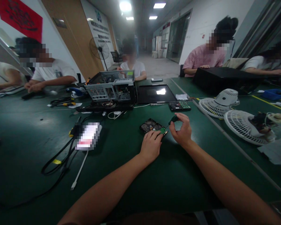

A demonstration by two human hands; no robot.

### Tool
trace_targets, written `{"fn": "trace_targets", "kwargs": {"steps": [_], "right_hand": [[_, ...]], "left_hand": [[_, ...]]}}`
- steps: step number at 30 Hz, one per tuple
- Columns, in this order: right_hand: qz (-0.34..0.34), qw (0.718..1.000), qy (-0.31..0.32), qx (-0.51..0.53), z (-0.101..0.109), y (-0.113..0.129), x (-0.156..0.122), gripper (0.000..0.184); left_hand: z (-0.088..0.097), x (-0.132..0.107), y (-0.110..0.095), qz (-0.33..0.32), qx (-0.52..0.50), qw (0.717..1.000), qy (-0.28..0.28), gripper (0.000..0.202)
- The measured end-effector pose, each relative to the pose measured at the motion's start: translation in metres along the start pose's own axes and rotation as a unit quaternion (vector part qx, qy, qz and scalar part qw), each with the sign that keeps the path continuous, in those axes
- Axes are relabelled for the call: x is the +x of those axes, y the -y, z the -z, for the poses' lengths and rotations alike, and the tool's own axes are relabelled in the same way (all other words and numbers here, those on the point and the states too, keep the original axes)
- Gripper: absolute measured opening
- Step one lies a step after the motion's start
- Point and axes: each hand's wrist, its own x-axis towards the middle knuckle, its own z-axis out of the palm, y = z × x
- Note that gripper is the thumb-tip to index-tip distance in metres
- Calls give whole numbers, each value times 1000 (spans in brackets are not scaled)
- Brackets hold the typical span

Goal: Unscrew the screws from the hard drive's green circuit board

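Observation:
An opened hard drive [150, 125] lies on the green table in front of me, with a small green circuit board at its right end. My left hand [151, 144] lies over its near edge, fingers resting on it and holding it down. In my right hand [182, 129] is a dark-handled screwdriver [173, 120], gripped between thumb and fingers and tilted, its thin shaft reaching toward the drive's right end. Whether the tip touches a screw is too small to tell. Just beyond sits a second hard drive [179, 106], circuit board up.
An open computer case [111, 90] stands behind, beside a flat black panel [155, 93]. White fan parts [245, 126] lie at right. On the left are a phone [88, 136], a white cable [81, 172] and black cables [58, 170]. Several people sit around the table.

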Motion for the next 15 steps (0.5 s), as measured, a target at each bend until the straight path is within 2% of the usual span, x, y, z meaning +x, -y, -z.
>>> {"fn": "trace_targets", "kwargs": {"steps": [5, 12, 15], "right_hand": [[-3, 999, -16, -27, 0, 0, -1, 55], [4, 1000, 9, 16, 1, -3, -1, 53], [-4, 1000, -3, 3, -1, -3, -2, 53]], "left_hand": [[0, 0, -1, 3, 3, 1000, 1, 47], [1, 0, -1, 1, 2, 1000, -2, 46], [1, 0, -1, 1, 3, 1000, -3, 47]]}}
